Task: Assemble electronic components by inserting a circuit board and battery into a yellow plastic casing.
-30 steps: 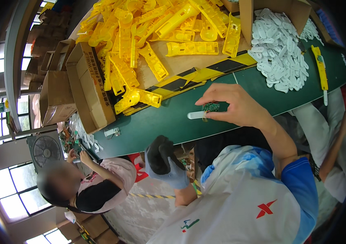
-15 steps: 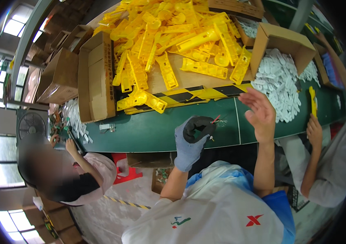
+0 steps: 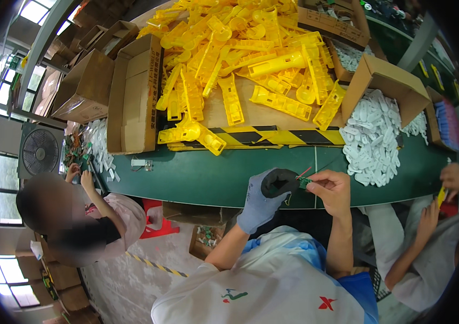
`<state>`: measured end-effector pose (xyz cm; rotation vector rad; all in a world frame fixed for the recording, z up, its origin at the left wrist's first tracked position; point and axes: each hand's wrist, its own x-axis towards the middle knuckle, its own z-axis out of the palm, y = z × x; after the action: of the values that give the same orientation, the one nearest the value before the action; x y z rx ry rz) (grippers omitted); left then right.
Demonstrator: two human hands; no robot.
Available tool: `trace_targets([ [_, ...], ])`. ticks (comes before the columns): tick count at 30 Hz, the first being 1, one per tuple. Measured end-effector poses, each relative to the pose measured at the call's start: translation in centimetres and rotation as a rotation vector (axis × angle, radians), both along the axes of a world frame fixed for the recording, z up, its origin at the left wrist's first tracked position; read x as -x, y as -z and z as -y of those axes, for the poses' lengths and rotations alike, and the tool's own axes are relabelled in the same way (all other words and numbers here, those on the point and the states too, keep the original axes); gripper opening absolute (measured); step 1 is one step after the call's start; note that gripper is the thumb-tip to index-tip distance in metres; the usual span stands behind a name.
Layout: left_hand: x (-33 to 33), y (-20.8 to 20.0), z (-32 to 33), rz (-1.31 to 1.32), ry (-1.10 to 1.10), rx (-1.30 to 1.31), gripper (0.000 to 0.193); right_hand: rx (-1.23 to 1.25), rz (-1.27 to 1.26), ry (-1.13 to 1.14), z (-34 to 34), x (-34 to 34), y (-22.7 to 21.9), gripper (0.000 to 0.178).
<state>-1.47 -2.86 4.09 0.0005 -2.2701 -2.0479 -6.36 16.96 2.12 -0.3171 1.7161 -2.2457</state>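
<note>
My left hand (image 3: 266,197), in a grey-blue glove with a dark palm, has its fingers closed on one side of a small green circuit board (image 3: 304,182) with a red wire. The bare fingers of my right hand (image 3: 332,191) pinch the board's other side. Both hands hold it just over the near edge of the green table (image 3: 213,183). Beyond them lie a heap of yellow plastic housings (image 3: 232,100) and, to the right, a pile of small white plastic parts (image 3: 372,140).
A black-and-yellow striped edge (image 3: 294,137) borders the yellow heap. Open cardboard boxes stand left (image 3: 132,100) and right (image 3: 386,78). A small white-and-metal part (image 3: 142,163) lies on the table. One person (image 3: 108,221) works at left, another (image 3: 429,237) at right with a yellow piece.
My right hand, raised with its fingers spread before, has come down and left onto the circuit board. My left hand has shifted slightly right in the picture. The view has tilted a little.
</note>
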Motion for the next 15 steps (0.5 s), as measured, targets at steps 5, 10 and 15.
trace_targets([
  [5, -0.9, 0.4, -0.1, -0.001, -0.048, 0.081, 0.028, -0.002, 0.049, -0.066, -0.1, 0.2, 1.0, 0.010],
  [10, -1.0, 0.2, 2.7, -0.200, -0.053, 0.337, 0.036, -0.019, -0.022, -0.019, -1.7, -0.5, 2.9, 0.013],
  [15, 1.0, -3.1, 17.9, -0.290, -0.457, 0.860, 0.053, 0.004, -0.080, 0.068, -1.4, -0.2, 3.6, 0.013],
])
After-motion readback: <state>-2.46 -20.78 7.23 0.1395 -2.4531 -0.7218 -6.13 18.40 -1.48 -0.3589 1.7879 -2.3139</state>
